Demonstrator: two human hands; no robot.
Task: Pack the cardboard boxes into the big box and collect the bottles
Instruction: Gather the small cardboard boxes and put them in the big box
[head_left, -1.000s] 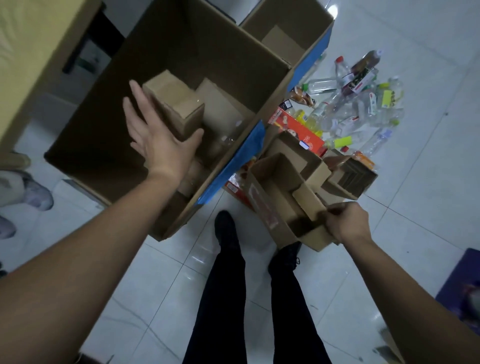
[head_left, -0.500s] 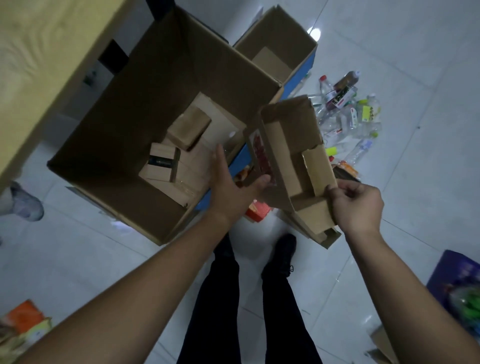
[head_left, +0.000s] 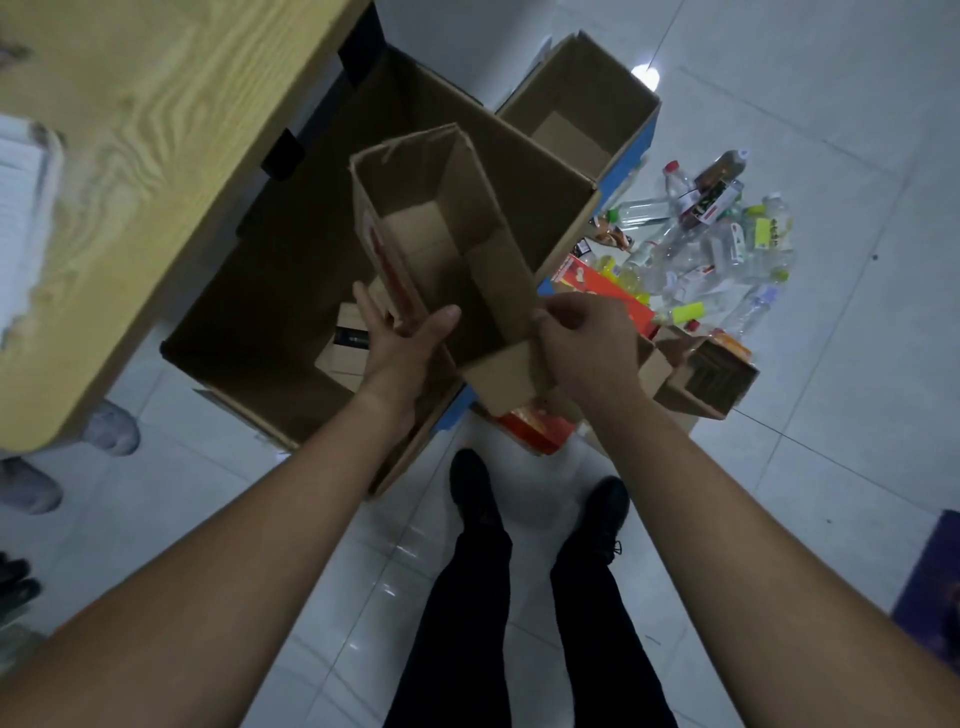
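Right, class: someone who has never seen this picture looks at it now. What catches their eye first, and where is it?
First, the long open brown cardboard box at centre, held by the left hand and right hand over the big brown cardboard box on the floor. Next, the heap of clear plastic bottles on the pale tiles at upper right. The light wooden tabletop fills the upper left.

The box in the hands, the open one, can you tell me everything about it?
The open cardboard box is plain brown, long and narrow, empty as far as can be seen, with a red and white strip down one outer side. Its flaps stand loose at the near end. Both hands hold it above the big box: the left hand on its left side, the right hand pinching the near right corner.
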